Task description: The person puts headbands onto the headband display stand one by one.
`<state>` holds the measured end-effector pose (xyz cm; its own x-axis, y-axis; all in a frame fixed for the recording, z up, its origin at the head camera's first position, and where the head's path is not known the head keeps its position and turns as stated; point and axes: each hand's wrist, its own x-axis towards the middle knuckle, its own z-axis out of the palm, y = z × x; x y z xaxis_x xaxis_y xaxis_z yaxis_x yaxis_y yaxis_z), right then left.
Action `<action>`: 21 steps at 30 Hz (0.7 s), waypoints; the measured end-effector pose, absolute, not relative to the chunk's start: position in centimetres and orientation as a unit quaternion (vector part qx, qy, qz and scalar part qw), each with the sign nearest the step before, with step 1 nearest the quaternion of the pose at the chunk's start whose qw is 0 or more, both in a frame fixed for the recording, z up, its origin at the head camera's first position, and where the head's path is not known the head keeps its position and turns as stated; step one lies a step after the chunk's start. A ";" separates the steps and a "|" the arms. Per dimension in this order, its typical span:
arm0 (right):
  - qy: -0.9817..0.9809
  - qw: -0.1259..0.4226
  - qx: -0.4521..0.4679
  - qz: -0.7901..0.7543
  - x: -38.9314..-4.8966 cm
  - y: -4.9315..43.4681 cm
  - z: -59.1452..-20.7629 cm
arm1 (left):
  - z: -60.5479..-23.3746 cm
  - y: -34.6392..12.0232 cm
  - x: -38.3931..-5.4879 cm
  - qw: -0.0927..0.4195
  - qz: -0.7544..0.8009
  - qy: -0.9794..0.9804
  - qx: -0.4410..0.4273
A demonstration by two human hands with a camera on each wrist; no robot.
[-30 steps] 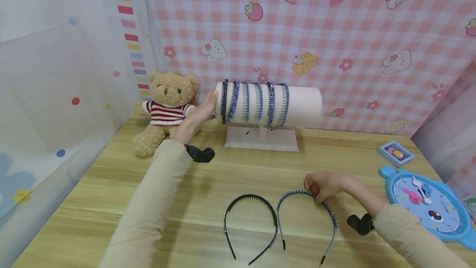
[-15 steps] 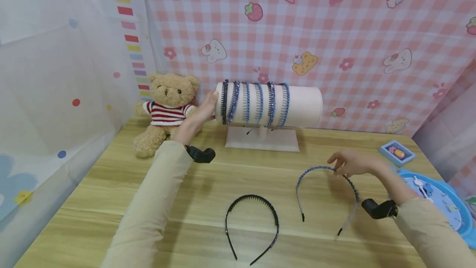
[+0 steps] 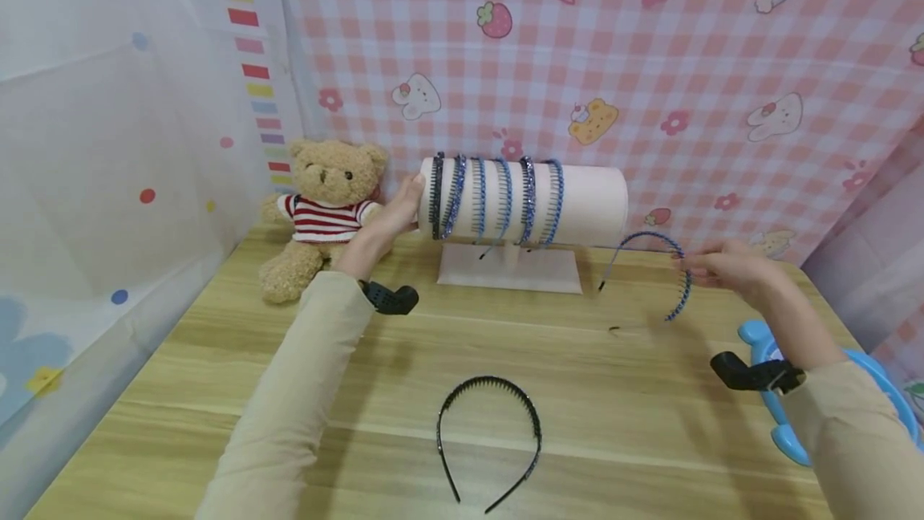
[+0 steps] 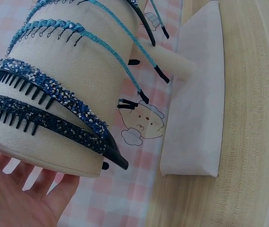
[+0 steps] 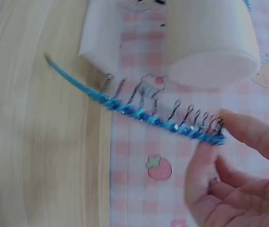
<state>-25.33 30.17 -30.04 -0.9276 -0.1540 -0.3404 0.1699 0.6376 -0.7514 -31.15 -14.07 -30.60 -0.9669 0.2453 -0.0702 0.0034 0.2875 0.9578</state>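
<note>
My right hand [image 3: 736, 267] pinches a blue beaded headband [image 3: 650, 234] with wire teeth, raised off the table just right of the headband stand [image 3: 595, 203]. In the right wrist view the thumb and fingers grip this headband [image 5: 143, 116] near its crown, and its visible tip points towards the stand's base. My left hand [image 3: 395, 211] holds the left end of the stand's pale roll, fingers spread against its end in the left wrist view. Several blue and black headbands [image 4: 54, 87] circle the roll; its right part is bare. A black toothed headband [image 3: 490, 381] lies on the table.
A teddy bear [image 3: 335, 219] in a striped shirt sits left of the stand. A blue toy clock [image 3: 790, 444] lies at the right, partly behind my right forearm. Behind the table [image 3: 361, 424] hangs a pink checked cloth [image 3: 447, 46].
My right hand has lifted the blue headband from beside the black one, carrying it away from me and rightwards, and turned it towards the stand's right end. The left hand has stayed still.
</note>
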 end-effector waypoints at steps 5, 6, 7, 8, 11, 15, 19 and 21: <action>0.860 0.157 0.008 -0.485 -25.9 29.2 -29.6 | -30.7 -14.1 -31.2 0.103 0.592 0.796 0.079; 0.855 0.150 0.009 -0.496 -26.0 28.9 -29.4 | -30.7 -14.1 -31.2 0.103 0.591 0.797 0.077; 0.851 0.142 0.008 -0.506 -26.1 28.5 -29.3 | -30.6 -14.1 -31.2 0.103 0.590 0.797 0.078; 0.845 0.133 0.004 -0.517 -26.2 28.1 -29.1 | -30.6 -14.2 -31.2 0.102 0.589 0.798 0.076; 0.812 0.123 -0.005 -0.571 -26.6 26.9 -28.6 | -30.6 -14.2 -31.3 0.100 0.589 0.798 0.076; 0.781 0.119 -0.017 -0.612 -26.9 25.4 -28.2 | -30.7 -14.2 -31.2 0.103 0.589 0.798 0.076; 0.799 0.092 -0.052 -0.592 -27.0 24.1 -28.3 | -30.8 -14.2 -31.3 0.104 0.593 0.794 0.079; 0.828 0.063 -0.065 -0.554 -27.1 23.6 -28.4 | -30.8 -14.1 -31.2 0.105 0.594 0.794 0.079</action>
<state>-27.14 23.58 -28.37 -0.9836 -0.1776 -0.0320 -0.0381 0.3776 -0.9252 -31.24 -14.14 -30.77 -0.9654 0.2505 -0.0721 0.0016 0.2823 0.9593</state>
